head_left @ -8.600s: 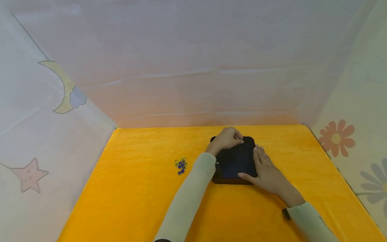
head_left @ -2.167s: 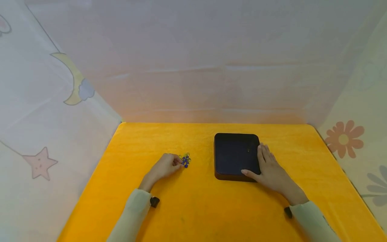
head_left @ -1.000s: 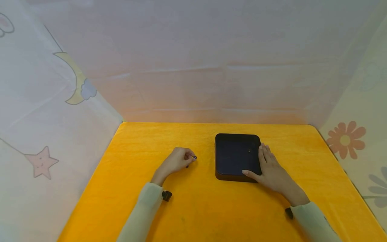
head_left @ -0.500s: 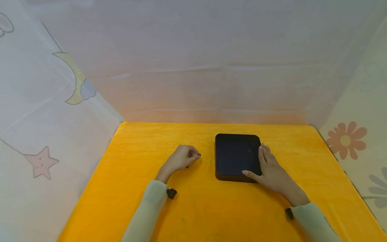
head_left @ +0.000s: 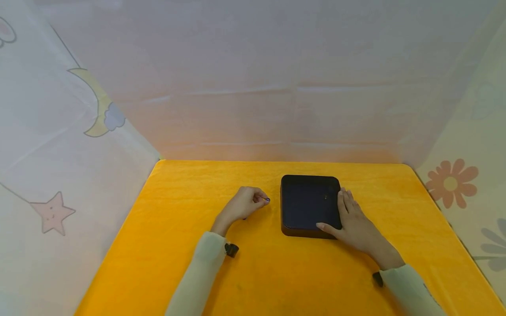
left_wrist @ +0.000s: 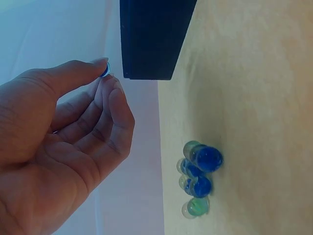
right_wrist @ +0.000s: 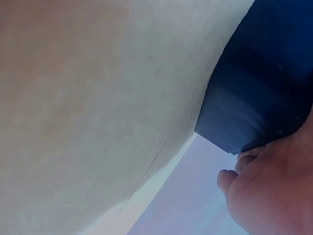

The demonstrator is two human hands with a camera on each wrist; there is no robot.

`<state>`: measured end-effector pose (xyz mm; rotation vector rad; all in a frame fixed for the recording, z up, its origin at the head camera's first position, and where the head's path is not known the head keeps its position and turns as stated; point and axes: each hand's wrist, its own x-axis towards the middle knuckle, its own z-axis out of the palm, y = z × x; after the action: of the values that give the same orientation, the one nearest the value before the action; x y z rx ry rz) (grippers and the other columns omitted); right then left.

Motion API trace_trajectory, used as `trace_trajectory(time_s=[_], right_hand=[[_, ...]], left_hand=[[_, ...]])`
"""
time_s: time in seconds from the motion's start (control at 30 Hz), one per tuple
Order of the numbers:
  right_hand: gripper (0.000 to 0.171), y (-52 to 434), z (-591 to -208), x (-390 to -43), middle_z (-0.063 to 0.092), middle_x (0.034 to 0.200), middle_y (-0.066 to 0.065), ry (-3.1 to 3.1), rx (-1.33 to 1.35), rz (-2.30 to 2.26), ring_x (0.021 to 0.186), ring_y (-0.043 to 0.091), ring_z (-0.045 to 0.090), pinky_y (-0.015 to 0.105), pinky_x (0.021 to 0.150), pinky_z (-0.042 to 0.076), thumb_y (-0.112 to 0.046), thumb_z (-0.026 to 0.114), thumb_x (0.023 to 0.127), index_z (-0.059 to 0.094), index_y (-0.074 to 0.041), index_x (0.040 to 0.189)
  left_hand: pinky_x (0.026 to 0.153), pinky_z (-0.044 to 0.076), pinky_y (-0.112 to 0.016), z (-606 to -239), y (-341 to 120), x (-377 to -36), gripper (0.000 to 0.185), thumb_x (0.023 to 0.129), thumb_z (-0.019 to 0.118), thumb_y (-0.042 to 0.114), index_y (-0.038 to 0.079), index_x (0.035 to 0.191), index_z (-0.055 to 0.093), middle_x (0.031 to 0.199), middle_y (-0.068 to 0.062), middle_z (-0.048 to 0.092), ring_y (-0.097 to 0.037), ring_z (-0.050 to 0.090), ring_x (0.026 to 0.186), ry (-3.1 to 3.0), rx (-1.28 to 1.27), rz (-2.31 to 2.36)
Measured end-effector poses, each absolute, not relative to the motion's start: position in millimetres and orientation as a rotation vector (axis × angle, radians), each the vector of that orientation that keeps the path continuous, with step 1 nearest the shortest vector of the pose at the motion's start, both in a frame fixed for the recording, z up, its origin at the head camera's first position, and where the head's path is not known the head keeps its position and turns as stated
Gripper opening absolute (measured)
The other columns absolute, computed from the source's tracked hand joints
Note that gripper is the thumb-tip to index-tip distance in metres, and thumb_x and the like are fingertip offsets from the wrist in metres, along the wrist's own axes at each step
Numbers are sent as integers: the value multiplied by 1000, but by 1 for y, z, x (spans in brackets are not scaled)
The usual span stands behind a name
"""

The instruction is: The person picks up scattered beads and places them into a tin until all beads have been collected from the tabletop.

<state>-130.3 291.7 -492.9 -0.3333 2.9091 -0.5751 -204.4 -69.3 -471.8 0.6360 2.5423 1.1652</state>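
Observation:
Between thumb and fingertip, my left hand (head_left: 243, 204) pinches a blue glass marble (head_left: 267, 200), held up just left of the tray's left wall. A square black tray (head_left: 308, 233) with rounded corners sits on the table. My right hand (head_left: 357, 230) rests against its right wall, fingers straight, thumb over the front right rim. Inside the tray, toward the right, lies a small yellowish thing (head_left: 326, 197). In the left wrist view, several loose blue and green marbles (left_wrist: 200, 186) lie grouped on the table; the left hand mostly hides them in the head view.
A yellow cloth (head_left: 269, 272) covers the table. Pale fabric walls (head_left: 245, 105) rise at the back and both sides, printed with a moon, a star and flowers.
Since 2.2 s ago, my left hand has picked up the blue marble from the group and moved it right, toward the tray. The right hand has stayed on the tray's right side.

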Motion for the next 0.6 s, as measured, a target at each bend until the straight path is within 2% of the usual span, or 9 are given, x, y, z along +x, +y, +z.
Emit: trace_trajectory(time_s=[0.07, 0.2, 0.27, 0.37, 0.6], right_hand=[[126, 292, -493, -130, -20, 175, 18, 2910, -333, -574, 163, 46, -10, 70, 128, 9, -77, 58, 94, -13, -2, 166], [126, 293, -494, -131, -22, 174, 17, 2909, -329, -567, 163, 47, -10, 70, 128, 9, -77, 58, 94, -13, -2, 166], [126, 293, -495, -132, -23, 174, 15, 2909, -326, -560, 164, 46, -10, 70, 128, 9, -78, 57, 93, -13, -2, 166], [126, 293, -494, -132, -23, 174, 15, 2907, -330, -574, 163, 47, -11, 70, 127, 9, -78, 57, 94, -14, -2, 166], [126, 293, -494, -130, -25, 174, 13, 2898, -325, -594, 163, 45, -13, 72, 126, 11, -77, 58, 93, -15, -3, 166]], left_hand=[[46, 45, -23, -471, -66, -205, 19, 105, 67, 27, 12, 111, 78, 99, -9, 76, -12, 54, 54, 2552, 651, 1162], [63, 54, -23, -470, -61, -208, 17, 104, 69, 27, 15, 109, 79, 97, 0, 76, -9, 65, 75, 2589, 665, 1133], [69, 56, -23, -469, -58, -210, 17, 104, 69, 28, 15, 109, 79, 96, 2, 75, -10, 66, 81, 2598, 665, 1121], [73, 57, -24, -469, -55, -212, 17, 104, 69, 27, 15, 110, 79, 98, 2, 76, -10, 67, 83, 2600, 668, 1124], [75, 57, -24, -470, -45, -213, 20, 104, 68, 26, 10, 112, 79, 106, -10, 78, -11, 67, 84, 2530, 659, 1189]])
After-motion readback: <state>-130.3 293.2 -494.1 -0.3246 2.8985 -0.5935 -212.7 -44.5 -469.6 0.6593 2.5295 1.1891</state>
